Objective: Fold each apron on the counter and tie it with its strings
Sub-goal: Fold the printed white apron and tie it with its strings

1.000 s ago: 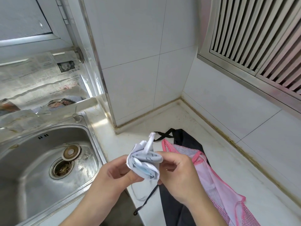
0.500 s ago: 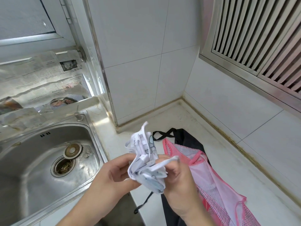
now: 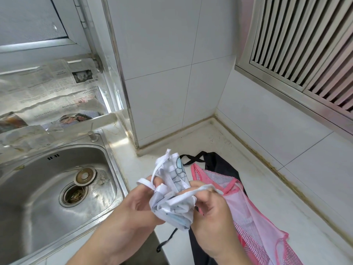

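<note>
both hands work a bunched white apron (image 3: 172,201) w/ blue and grey print, held in the air just above the counter's (image 3: 286,217) front edge, btwn the sink (image 3: 38,188) and the other aprons. left hand (image 3: 133,203) is curled round the bundle's left side, thumb underneath, and a white string (image 3: 146,183) loops over its fingertips. right hand (image 3: 212,209) is curled at the bundle's right side and pinches another stretch of string (image 3: 202,188) that runs across its knuckles. a free end of the strap sticks up at the top of the bundle.

on the counter to the right lies a pink apron (image 3: 254,222), sheer w/ checked trim, spread flat and not folded. it lies on top of a black apron (image 3: 223,167), whose straps cross near the back and whose one strap (image 3: 166,240) hangs over the counter's front edge.

sink is steel, w/ a drain and a round stopper (image 3: 85,176) beside it. newspaper (image 3: 47,92) covers the sill behind the sink. white tiles on the walls, slatted vent (image 3: 305,44) at upper right.
</note>
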A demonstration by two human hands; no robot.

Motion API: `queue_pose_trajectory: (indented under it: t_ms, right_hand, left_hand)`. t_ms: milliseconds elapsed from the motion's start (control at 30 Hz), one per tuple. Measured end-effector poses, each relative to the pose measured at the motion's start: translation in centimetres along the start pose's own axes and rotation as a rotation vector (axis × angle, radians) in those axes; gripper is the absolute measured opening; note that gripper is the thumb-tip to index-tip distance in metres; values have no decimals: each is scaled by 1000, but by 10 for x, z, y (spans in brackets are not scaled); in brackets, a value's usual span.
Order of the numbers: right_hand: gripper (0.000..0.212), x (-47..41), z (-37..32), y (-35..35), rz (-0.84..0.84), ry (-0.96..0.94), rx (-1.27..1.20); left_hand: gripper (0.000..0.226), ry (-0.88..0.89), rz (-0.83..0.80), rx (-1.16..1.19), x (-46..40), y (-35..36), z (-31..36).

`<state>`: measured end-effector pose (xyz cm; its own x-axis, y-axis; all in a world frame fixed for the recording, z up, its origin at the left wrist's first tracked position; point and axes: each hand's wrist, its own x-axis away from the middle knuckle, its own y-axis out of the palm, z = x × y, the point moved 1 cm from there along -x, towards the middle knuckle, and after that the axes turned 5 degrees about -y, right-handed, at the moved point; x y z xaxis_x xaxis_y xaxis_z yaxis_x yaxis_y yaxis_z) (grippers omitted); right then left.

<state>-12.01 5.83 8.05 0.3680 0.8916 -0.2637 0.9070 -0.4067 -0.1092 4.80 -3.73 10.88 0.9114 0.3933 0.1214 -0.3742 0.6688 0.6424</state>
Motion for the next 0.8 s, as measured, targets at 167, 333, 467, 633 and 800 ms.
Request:
queue_pose_trajectory:
  t_ms: [167,333,467,633,800]
  right_hand:
    - [38,1,-2,5,58,-69,9]
    - [39,-1,-1,5,26,-87,-42]
    - [21,-1,0,5,48,-35,-99]
    - [43,5,5,2,0,-133,224]
    - [50,9,7,1,80,-21,109]
  left_hand:
    - [57,99,120,63,-3,-9,-17]
    - [28,243,110,328,-23,-11,-1]
    - [42,29,185,274,-9,-6,6]
    - [32,-154,433,-87,-11,-3,21]
    - [24,-27,812,-35,-19,-5,20]
